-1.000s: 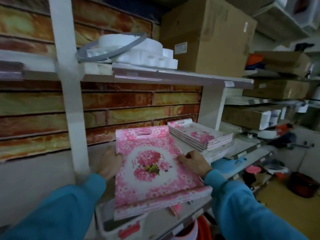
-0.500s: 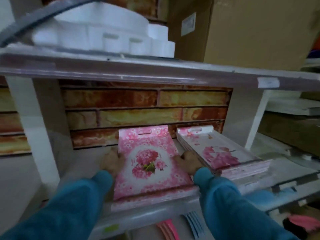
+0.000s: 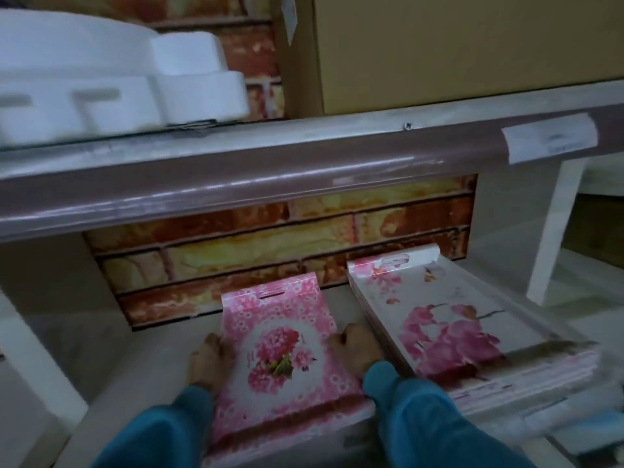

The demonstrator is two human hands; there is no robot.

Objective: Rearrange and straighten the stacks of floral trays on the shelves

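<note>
Single head-worn view, wide-angle. It faces forward and down into the lower shelf [image 3: 141, 366], close to the upper shelf edge [image 3: 236, 184], which crosses the frame above centre. The brick back wall [image 3: 270, 244] lies beyond that edge; the sleeves enter from the bottom.

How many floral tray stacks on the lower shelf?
2. The pink stack sits centre, held between the left hand and right hand; the white stack lies to its right.

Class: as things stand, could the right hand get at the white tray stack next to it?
Probably yes. The right hand lies between the pink stack and the white stack, beside the white stack's near edge, with nothing between them.
</note>
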